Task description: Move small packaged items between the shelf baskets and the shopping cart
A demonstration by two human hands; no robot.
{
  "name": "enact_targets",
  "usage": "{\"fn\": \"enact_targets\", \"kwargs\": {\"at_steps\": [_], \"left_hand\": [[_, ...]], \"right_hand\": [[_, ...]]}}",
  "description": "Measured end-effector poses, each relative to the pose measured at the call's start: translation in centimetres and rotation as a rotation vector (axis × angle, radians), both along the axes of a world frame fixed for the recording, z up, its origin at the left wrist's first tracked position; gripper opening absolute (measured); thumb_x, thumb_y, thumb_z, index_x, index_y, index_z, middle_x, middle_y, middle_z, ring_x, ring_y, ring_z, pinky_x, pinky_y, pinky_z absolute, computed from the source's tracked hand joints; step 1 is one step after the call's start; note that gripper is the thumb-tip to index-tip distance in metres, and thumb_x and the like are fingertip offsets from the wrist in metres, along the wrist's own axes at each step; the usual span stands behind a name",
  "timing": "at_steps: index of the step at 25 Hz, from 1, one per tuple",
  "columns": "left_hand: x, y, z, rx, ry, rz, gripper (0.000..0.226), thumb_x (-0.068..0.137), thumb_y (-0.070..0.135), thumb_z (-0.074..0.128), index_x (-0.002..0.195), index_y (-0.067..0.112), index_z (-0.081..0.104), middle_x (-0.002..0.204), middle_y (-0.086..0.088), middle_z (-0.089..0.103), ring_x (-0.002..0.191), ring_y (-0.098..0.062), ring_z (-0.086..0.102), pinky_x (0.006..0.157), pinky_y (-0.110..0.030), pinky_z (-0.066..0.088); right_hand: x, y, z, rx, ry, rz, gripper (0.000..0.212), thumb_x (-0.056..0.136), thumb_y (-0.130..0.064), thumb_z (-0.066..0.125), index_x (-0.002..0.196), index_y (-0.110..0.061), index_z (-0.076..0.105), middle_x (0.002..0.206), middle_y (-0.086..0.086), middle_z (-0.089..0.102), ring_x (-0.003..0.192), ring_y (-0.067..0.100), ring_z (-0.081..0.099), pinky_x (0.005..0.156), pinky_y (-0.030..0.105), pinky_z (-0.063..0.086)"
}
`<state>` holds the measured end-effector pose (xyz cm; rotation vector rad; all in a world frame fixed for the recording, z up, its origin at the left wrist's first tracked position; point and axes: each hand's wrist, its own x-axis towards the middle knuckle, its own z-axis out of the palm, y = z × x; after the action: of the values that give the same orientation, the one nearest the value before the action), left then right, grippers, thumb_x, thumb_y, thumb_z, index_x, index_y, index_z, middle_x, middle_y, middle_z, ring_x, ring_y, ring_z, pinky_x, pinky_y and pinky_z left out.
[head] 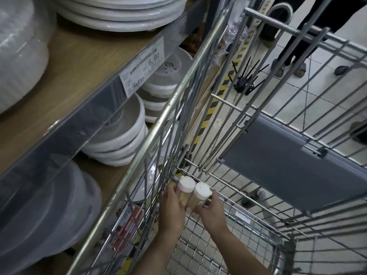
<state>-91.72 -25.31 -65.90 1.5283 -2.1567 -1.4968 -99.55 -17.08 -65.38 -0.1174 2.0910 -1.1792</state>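
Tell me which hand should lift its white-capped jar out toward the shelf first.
Left, probably. The left hand grips the jar nearest the cart's shelf-side wall; the right hand holds the other jar, farther from the shelf.

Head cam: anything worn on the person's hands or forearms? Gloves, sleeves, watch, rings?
Nothing visible. The left hand and right hand are bare, no gloves. Both forearms are uncovered to the frame's bottom edge: no sleeves, watch or bands. No rings can be made out.
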Motion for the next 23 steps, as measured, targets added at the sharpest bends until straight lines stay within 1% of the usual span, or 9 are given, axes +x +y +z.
{"fn": "enact_targets", "kwargs": {"at_steps": [2, 6, 9, 12, 14, 16, 19, 21, 23], "left_hand": [[-0.5, -0.1, -0.1, -0.056, 0.057, 0.013, 0.043, 0.086, -0.001, 0.059, 0.12, 0.018, 0.041, 0.118, -0.003, 0.057, 0.106, -0.017, 0.057, 0.071, -0.015, 0.041], [-1.4, 0.1, -1.2, -0.025, 0.11, 0.054, 0.072, 0.088, -0.003, 0.056, 0.147, 0.02, 0.022, 0.139, -0.002, 0.048, 0.126, -0.019, 0.047, 0.095, -0.028, 0.041], [-1.4, 0.6, -1.4, 0.008, 0.144, 0.126, 0.075, 0.089, -0.007, 0.048, 0.15, 0.024, 0.017, 0.148, -0.002, 0.038, 0.135, -0.018, 0.037, 0.107, -0.034, 0.037], [-1.7, 0.6, -0.2, 0.024, 0.107, 0.161, 0.068, 0.091, -0.005, 0.044, 0.15, 0.022, 0.024, 0.152, -0.002, 0.032, 0.135, -0.019, 0.037, 0.095, -0.022, 0.033], [-1.6, 0.5, 0.5, 0.038, 0.048, 0.162, 0.063, 0.092, -0.002, 0.046, 0.148, 0.018, 0.029, 0.15, -0.004, 0.033, 0.132, -0.021, 0.041, 0.089, -0.022, 0.034], [-0.9, 0.4, 1.6, 0.064, 0.013, 0.127, 0.056, 0.093, 0.003, 0.049, 0.145, 0.019, 0.035, 0.145, -0.003, 0.041, 0.125, -0.021, 0.048, 0.09, -0.025, 0.039], [1.0, 0.5, 4.9, 0.152, -0.017, 0.001, 0.04, 0.094, 0.003, 0.048, 0.133, 0.012, 0.05, 0.124, -0.006, 0.059, 0.095, -0.012, 0.057, 0.076, -0.018, 0.041], [2.6, 0.7, 7.7, 0.215, -0.117, -0.134, 0.032, 0.093, 0.004, 0.048, 0.124, 0.008, 0.055, 0.109, -0.008, 0.063, 0.076, -0.008, 0.053, 0.062, -0.015, 0.041], [4.4, 0.9, 11.0, 0.253, -0.229, -0.297, 0.022, 0.095, 0.011, 0.047, 0.115, 0.011, 0.056, 0.103, -0.002, 0.057, 0.082, -0.011, 0.052, 0.072, -0.02, 0.045]], "right_hand": [[-0.2, -0.7, -0.4, 0.004, 0.108, -0.017, 0.052, 0.072, 0.001, 0.076, 0.112, -0.021, 0.052, 0.099, -0.008, 0.065, 0.093, 0.013, 0.062, 0.075, 0.03, 0.056], [0.5, -2.7, -1.1, -0.044, 0.219, -0.056, 0.044, 0.08, -0.005, 0.072, 0.116, -0.023, 0.055, 0.101, -0.01, 0.064, 0.094, 0.005, 0.061, 0.078, 0.016, 0.052], [1.1, -3.7, -1.5, -0.011, 0.276, -0.108, 0.041, 0.084, -0.006, 0.067, 0.12, -0.021, 0.054, 0.099, -0.012, 0.061, 0.093, 0.008, 0.06, 0.08, 0.023, 0.049], [1.0, -3.9, -1.4, 0.036, 0.231, -0.141, 0.04, 0.085, -0.007, 0.067, 0.119, -0.012, 0.046, 0.101, -0.006, 0.058, 0.097, 0.017, 0.062, 0.083, 0.031, 0.05], [0.9, -3.7, -1.1, 0.03, 0.178, -0.124, 0.039, 0.085, -0.011, 0.068, 0.117, -0.013, 0.045, 0.105, -0.004, 0.059, 0.104, 0.021, 0.062, 0.086, 0.035, 0.05], [1.1, -3.1, -0.3, 0.052, 0.145, -0.077, 0.044, 0.086, -0.019, 0.069, 0.124, -0.014, 0.046, 0.117, -0.002, 0.059, 0.113, 0.019, 0.057, 0.092, 0.035, 0.047], [1.6, -1.1, 2.9, 0.153, 0.091, -0.045, 0.049, 0.09, -0.018, 0.063, 0.134, -0.011, 0.044, 0.133, 0.003, 0.053, 0.119, 0.02, 0.053, 0.1, 0.035, 0.042], [2.3, 0.9, 5.8, 0.224, 0.044, 0.033, 0.038, 0.094, -0.018, 0.057, 0.13, -0.008, 0.047, 0.126, 0.006, 0.056, 0.108, 0.021, 0.056, 0.093, 0.028, 0.042], [3.2, 3.4, 9.3, 0.289, 0.012, 0.144, 0.031, 0.095, -0.019, 0.054, 0.124, -0.009, 0.052, 0.119, 0.005, 0.058, 0.111, 0.021, 0.056, 0.089, 0.025, 0.04]]}}
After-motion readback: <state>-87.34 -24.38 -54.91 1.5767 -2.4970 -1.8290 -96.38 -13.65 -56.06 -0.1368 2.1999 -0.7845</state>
